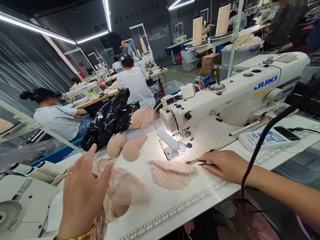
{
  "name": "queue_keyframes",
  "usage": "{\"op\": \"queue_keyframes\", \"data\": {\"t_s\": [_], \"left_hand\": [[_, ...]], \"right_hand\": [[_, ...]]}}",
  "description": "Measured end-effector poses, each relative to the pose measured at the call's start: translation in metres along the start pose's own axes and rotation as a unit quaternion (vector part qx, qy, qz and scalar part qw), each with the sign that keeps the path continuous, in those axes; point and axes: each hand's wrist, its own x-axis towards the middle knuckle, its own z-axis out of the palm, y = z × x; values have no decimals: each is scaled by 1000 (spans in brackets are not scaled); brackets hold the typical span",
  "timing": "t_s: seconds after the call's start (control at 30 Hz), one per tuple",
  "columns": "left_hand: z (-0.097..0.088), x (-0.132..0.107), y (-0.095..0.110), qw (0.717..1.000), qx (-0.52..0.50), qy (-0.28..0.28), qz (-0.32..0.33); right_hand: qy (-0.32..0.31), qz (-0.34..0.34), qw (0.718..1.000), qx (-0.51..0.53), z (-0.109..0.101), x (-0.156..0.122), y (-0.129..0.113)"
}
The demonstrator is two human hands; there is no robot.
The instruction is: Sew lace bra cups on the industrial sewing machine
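Note:
My left hand [82,182], slightly blurred, is raised over the left of the table with thumb and fingers apart. Beside and behind it is a blurred piece of pale pink lace fabric [127,186]; I cannot tell whether the hand touches it. My right hand [228,164] is closed around small thread snips [196,162], their metal tips pointing left. Those tips lie at the edge of a pink lace bra cup [170,174] on the white table. Just beyond is the lit needle area of a white sewing machine [206,109].
Beige foam cups [130,150] lie behind the lace, near a black plastic bag [109,119]. A ruler strip [162,219] runs along the table's front edge. A black cable [268,124] crosses above my right forearm. At right lies a white device [269,138]. Other people sit at machines farther back.

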Motion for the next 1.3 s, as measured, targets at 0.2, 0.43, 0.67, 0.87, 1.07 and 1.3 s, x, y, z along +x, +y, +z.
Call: {"op": "queue_keyframes", "data": {"t_s": [0.2, 0.43, 0.67, 0.87, 1.07, 1.3], "left_hand": [[85, -17, 39, 949, -73, -178, 252], [112, 9, 66, 938, -90, -188, 278], [59, -49, 75, 912, -48, -70, 402], [72, -88, 58, 920, -145, -275, 240], [115, -53, 46, 957, -195, -195, 94], [125, -51, 60, 930, -231, -268, 98]], "right_hand": [[-7, 66, 996, -58, -5, -5, 22], [117, -41, 992, 18, -6, -15, 15], [98, -64, 980, 163, -5, -6, 0], [13, -30, 982, 186, -1, 26, -18], [-5, -12, 980, 201, 22, 73, -55], [20, -11, 966, 258, 11, 71, -69]]}}
